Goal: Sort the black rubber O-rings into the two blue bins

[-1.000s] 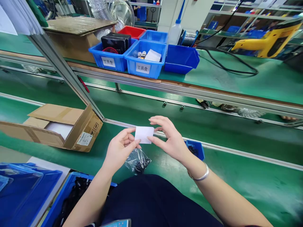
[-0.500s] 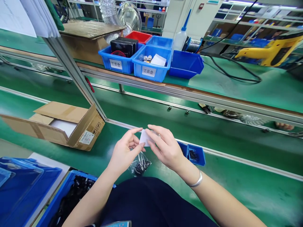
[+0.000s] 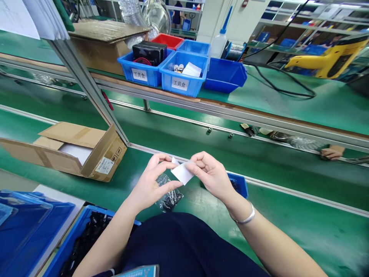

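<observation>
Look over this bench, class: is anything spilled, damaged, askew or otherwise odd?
Nothing looks spilled or clearly damaged. The paper tilts, but that fits the right hand pinching it. Mildly untidy: the carton at left lies with flaps open, and the cable sprawls in a loose loop on the shelf.

Paper (image 3: pixel 183 175): plain white
Bag (image 3: pixel 170 194): clear, over black pieces (image 3: pixel 170 202)
Bench (image 3: pixel 294 221): green, with pale glints
Carton (image 3: pixel 100 149): brown, with a white label and black printed marks
Front bins (image 3: pixel 196 86): bright blue, each with a white tag (image 3: pixel 179 83) in black characters
Rear bin (image 3: pixel 167 39): red
Open-fronted bin (image 3: pixel 225 77): deep blue
Bottle (image 3: pixel 218 46): translucent whitish, with a blue nozzle (image 3: pixel 227 19)
Power tool (image 3: pixel 323 63): yellow and black
Cord (image 3: pixel 285 91): black
Post (image 3: pixel 83 84): silver-grey
Tub (image 3: pixel 67 242): blue, around black parts (image 3: pixel 89 234)
Bracelet (image 3: pixel 248 217): silver
Shirt (image 3: pixel 178 246): dark navy
Badge (image 3: pixel 141 271): light blue
</observation>
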Available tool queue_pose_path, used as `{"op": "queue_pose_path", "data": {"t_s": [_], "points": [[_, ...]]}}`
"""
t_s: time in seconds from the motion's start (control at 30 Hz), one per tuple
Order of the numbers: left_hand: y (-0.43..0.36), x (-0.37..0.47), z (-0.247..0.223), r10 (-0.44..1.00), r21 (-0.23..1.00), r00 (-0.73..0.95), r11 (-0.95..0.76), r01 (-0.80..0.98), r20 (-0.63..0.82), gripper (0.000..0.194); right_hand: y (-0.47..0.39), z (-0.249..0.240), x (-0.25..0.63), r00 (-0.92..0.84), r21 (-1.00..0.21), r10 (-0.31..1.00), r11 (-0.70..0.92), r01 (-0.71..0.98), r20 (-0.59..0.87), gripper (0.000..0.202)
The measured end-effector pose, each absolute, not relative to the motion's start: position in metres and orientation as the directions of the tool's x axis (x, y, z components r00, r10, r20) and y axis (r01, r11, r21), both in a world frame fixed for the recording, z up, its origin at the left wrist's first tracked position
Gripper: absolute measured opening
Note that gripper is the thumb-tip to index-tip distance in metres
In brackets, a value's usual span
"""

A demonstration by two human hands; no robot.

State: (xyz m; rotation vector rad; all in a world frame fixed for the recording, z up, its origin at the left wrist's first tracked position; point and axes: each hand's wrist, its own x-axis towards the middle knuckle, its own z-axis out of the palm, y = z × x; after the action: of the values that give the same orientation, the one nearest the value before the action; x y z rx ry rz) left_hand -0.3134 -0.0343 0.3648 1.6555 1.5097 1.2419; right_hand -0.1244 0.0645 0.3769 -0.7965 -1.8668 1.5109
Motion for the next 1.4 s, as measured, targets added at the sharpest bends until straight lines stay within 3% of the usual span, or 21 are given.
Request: {"op": "queue_pose_path", "data": {"t_s": [0.1, 0.2, 0.3, 0.4, 0.63, 0.8, 0.97, 1.4], "points": [[-0.032, -0.317, 0.364, 0.951, 0.875, -0.06, -0.253, 0.413, 0.303, 0.009, 0.066, 0.378, -0.122, -0.633, -0.999, 0.774, 0.024, 0.026, 0.002, 0.019], [-0.031, -0.319, 0.362, 0.957, 0.92, -0.008, -0.276, 0.278, 0.29, 0.012, 0.068, 0.377, -0.12, -0.686, -0.996, 0.726, -0.086, -0.016, -0.052, 0.021], [-0.032, -0.319, 0.361, 0.987, 0.98, 0.08, -0.148, 0.136, 0.138, 0.016, 0.071, 0.379, -0.119, -0.78, -0.963, 0.609, -0.266, -0.03, -0.144, 0.023], [-0.032, -0.318, 0.361, 0.991, 0.992, 0.136, -0.015, 0.129, -0.003, 0.022, 0.073, 0.383, -0.119, -0.84, -0.939, 0.494, -0.339, 0.054, -0.226, 0.024], [-0.03, -0.317, 0.368, 0.986, 0.972, 0.164, -0.007, 0.236, -0.033, 0.03, 0.077, 0.392, -0.118, -0.877, -0.97, 0.418, -0.153, 0.191, -0.238, 0.028], [-0.028, -0.318, 0.375, 0.979, 0.952, 0.198, -0.02, 0.305, -0.043, 0.033, 0.081, 0.398, -0.116, -0.921, -0.975, 0.358, 0.096, 0.199, -0.153, 0.026], [-0.027, -0.317, 0.378, 0.974, 0.949, 0.221, -0.019, 0.314, -0.053, 0.033, 0.082, 0.4, -0.118, -0.948, -0.965, 0.304, 0.206, 0.164, -0.096, 0.027], [-0.027, -0.31, 0.366, 0.997, 0.988, 0.074, 0.009, 0.155, -0.02, 0.03, 0.076, 0.396, -0.122, -0.901, -0.868, 0.408, 0.49, 0.083, 0.144, 0.023]]}}
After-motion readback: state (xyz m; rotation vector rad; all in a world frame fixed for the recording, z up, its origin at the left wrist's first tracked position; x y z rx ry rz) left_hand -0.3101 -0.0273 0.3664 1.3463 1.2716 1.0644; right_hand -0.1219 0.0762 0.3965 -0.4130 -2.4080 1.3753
